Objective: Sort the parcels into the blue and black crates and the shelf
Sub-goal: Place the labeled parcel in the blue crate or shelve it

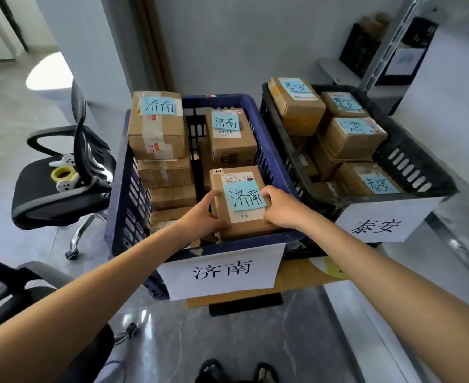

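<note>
Head view, looking down. Both hands grasp one cardboard parcel [245, 227] at the near right corner of the blue crate [269, 150]. Left hand [204, 215]: thumb laid on the parcel's top left edge, fingers curled round its near-left side. Right hand [280, 208]: fingers curled over the top right edge. Parcel top faces up and carries a blue sticky note [245, 196] handwritten 济南, above it a white shipping label. Cannot tell whether the parcel rests on the boxes beneath or is held just clear of them. Blue crate also holds a stack of parcels along its left wall, the top box [156, 125] at the far left corner with a 济南 note, and another noted box [232, 134] against the far right wall. A printed sign [222, 269] reading 济南 hangs on the crate's near wall. Black crate [410, 161] stands just beside it on the right, walls touching or nearly so, with a printed 泰安 sign [377, 225] on its near wall. It holds several brown parcels with blue notes, e.g. far left [297, 105] and near right [371, 181]. Both crates sit on a cardboard sheet [297, 275] over the grey floor. Metal shelf upright [390, 42] at top right, blurred. Left of the blue crate is a black office chair [62, 200] with a tape roll [62, 174] on its seat.
</note>
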